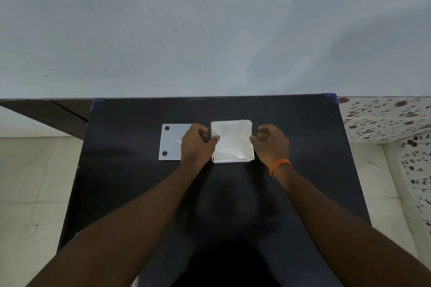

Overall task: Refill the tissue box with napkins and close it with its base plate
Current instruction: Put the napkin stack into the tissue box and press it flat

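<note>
A white square tissue box lies open side up on the black table, filled with white napkins. My left hand is at the box's left edge, its thumb resting on the napkins. At the box's right edge my right hand has curled fingers, with the fingertips touching the rim. The translucent base plate, with two dark round feet, lies flat just left of the box, partly hidden under my left hand.
The black table stands against a pale grey wall. Light floor tiles show on both sides. A flowered white surface lies beyond the table's right edge. An orange band circles my right wrist.
</note>
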